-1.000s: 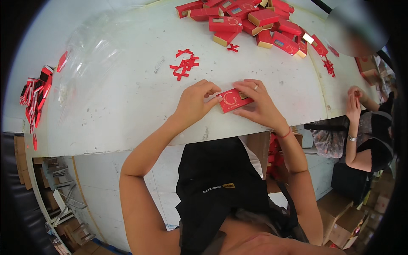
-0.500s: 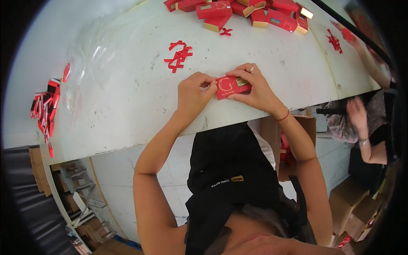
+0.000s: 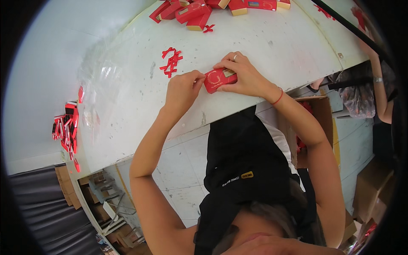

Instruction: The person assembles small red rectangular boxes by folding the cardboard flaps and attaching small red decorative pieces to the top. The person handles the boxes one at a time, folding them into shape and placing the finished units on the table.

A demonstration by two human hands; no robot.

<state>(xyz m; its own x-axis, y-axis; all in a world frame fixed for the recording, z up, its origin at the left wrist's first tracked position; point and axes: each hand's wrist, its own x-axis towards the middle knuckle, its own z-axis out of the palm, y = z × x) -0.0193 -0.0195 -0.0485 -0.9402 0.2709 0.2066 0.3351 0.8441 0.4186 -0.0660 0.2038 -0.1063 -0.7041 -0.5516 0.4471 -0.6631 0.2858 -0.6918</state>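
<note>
Holds a flat red box [image 3: 213, 80] in the right hand [image 3: 244, 78], clasping its right end between thumb and fingers, just in from the near edge of the desk [image 3: 255, 51]. Sets the left hand [image 3: 182, 88] at the box's left end, pinching thumb and fingertips together; cannot tell about anything small between them. Has a cluster of red bows [image 3: 172, 63] just beyond the left hand, and a lone bow [image 3: 208, 28] farther off, beside heaped red cartons [image 3: 195, 12] toward the far edge. Has clear plastic [image 3: 100, 83] toward the left edge, with red and black pieces [image 3: 66, 127] piled along that edge, near the front left corner.
</note>
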